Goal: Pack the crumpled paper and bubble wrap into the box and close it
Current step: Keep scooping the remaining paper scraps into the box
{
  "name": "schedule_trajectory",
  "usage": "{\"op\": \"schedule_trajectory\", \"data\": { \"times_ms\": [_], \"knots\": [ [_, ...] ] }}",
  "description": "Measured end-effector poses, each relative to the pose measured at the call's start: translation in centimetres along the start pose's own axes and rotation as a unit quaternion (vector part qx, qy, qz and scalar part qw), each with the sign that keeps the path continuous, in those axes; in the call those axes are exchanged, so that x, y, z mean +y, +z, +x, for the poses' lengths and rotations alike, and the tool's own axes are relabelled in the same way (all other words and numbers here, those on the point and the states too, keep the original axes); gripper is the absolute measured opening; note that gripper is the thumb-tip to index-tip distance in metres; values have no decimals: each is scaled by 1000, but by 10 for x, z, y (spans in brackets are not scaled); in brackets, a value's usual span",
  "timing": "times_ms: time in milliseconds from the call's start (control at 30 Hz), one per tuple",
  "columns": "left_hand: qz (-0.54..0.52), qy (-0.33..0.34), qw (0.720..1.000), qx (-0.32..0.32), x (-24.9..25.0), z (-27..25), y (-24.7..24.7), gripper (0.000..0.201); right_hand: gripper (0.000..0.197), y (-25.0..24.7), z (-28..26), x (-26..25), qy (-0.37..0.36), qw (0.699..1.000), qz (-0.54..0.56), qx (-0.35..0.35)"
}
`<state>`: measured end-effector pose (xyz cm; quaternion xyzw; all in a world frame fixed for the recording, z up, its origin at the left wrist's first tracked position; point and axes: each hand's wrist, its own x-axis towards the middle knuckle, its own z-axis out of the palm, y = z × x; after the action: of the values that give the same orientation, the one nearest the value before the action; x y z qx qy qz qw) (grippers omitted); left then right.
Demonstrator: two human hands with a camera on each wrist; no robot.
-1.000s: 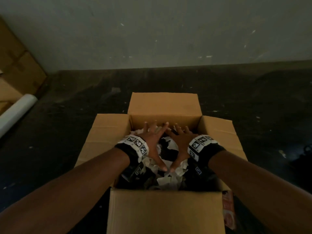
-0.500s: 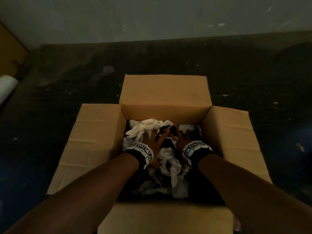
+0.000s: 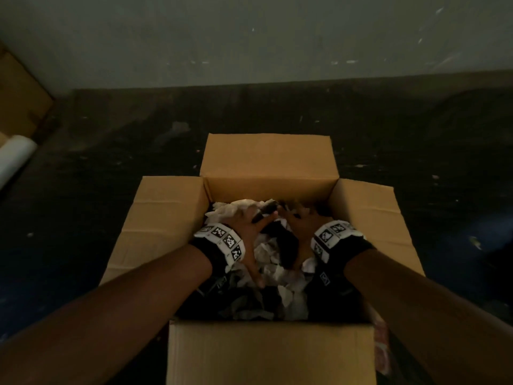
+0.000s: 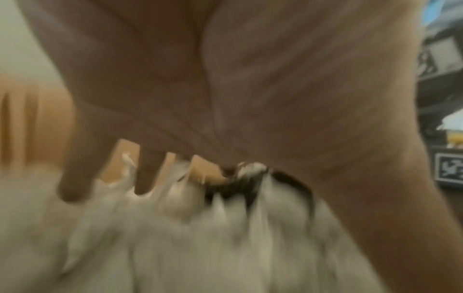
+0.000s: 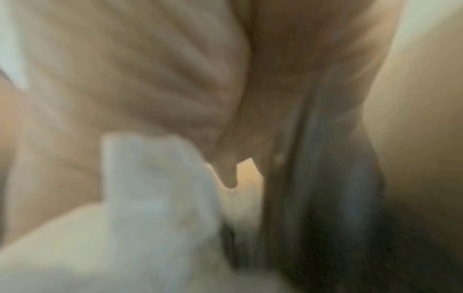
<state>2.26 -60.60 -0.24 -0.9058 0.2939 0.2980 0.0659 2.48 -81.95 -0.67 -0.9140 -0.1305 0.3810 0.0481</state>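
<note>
An open cardboard box (image 3: 268, 187) sits on the dark floor with its flaps (image 3: 163, 218) spread outward. White crumpled paper (image 3: 273, 266) mixed with darker material fills it. My left hand (image 3: 249, 232) lies flat on the paper at the left of the pile, fingers spread and pressing down. My right hand (image 3: 301, 227) presses beside it, palm down, fingers spread toward the far wall of the box. In the left wrist view the blurred palm (image 4: 225, 89) bears on the white paper (image 4: 175, 247). The right wrist view is blurred, showing the palm (image 5: 150, 69) over white paper (image 5: 137, 218). I cannot make out bubble wrap.
A white roll (image 3: 14, 154) and another cardboard box (image 3: 19, 98) lie at the far left by the wall. A printed packet (image 3: 381, 345) sits by the box's near right corner. Dark floor (image 3: 111, 129) surrounds the box.
Both hands have stayed on the paper, pressing deeper into the box. My head has come closer over the box, then tilted so the wall shows again.
</note>
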Motion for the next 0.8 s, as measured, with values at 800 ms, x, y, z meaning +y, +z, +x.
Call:
{"op": "schedule_trajectory", "data": {
  "times_ms": [800],
  "knots": [
    [-145,-40,987,60,-12,-73,-43,138,122,-43,-97,14,-24,988,102,115]
  ]
}}
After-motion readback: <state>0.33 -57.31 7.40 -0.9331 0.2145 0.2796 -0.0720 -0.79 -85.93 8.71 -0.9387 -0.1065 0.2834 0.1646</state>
